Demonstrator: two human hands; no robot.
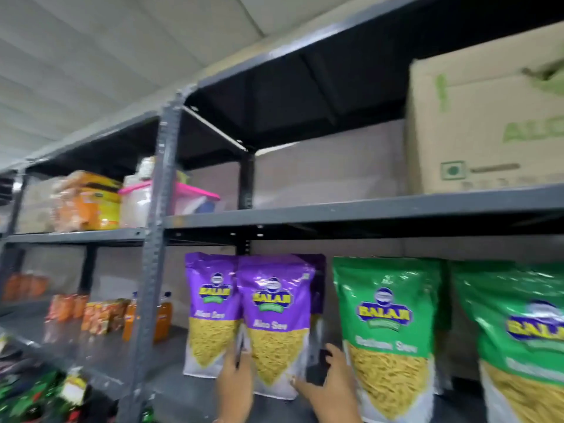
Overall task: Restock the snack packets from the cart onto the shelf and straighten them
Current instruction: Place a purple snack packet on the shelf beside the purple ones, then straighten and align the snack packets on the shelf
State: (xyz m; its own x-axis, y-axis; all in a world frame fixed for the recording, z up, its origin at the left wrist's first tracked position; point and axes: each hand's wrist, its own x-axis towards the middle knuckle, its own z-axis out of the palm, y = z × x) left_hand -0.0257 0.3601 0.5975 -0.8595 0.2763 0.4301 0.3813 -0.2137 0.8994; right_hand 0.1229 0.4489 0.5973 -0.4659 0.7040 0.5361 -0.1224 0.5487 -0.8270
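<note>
Two purple Aloo Sev packets stand upright on the dark metal shelf [189,398]. The front purple packet [276,319] overlaps the one behind it [210,309] on its left. My left hand [236,389] grips the front packet's lower left edge. My right hand [329,389] holds its lower right edge, fingers curled around the side. Another purple packet shows just behind, mostly hidden. To the right stand two green Balaji sev packets [387,331] [518,346], both upright. The cart is out of sight.
A grey upright post [155,239] divides the shelving. The upper shelf [366,210] carries a cardboard box [485,126]. In the left bay are an orange pack [88,203], a pink-lidded tub [143,203], bottles [163,319] and small packets. Green items [33,395] lie at lower left.
</note>
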